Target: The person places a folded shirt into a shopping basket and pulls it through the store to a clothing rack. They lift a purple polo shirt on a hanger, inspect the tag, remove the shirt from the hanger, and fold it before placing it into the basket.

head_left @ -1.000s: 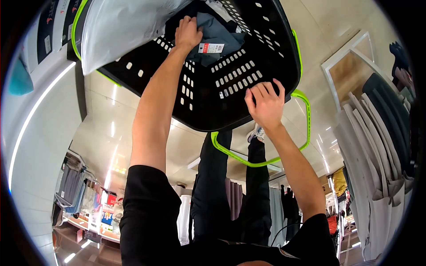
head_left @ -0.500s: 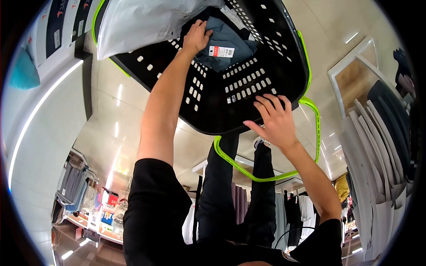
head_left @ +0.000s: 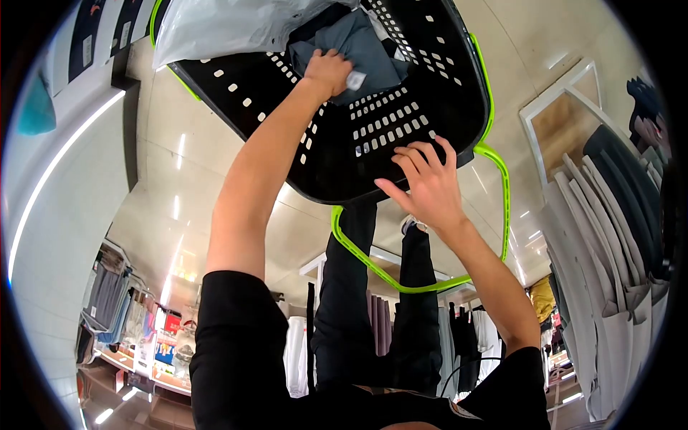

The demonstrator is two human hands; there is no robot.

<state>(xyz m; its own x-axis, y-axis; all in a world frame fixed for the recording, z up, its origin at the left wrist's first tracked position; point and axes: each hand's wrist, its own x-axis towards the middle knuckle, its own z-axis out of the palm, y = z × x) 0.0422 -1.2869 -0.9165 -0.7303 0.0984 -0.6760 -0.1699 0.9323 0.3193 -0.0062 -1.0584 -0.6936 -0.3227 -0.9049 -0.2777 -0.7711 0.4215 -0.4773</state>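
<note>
A black perforated basket (head_left: 322,175) with a green handle (head_left: 507,208) fills the top middle. Folded dark grey-blue cloth (head_left: 358,44) lies inside it, beside a white plastic-like bag (head_left: 222,29). My left hand (head_left: 328,74) rests on the cloth with its fingers curled at the cloth's lower left; whether it grips a fold is hard to tell. Just right of its fingers a small white tag (head_left: 355,79) shows. Over the basket's near rim, my right hand (head_left: 428,179) has its fingers spread and holds nothing.
Hanging grey and dark garments (head_left: 602,236) stand at the right, near a white-framed display (head_left: 552,122). A white curved counter (head_left: 64,215) with a light strip runs along the left. Racks of clothes (head_left: 107,294) show at the lower left.
My left hand has moved down and right over the cloth, and the cloth has shifted. The tag's red and white face no longer shows. My right hand stays spread near the rim.
</note>
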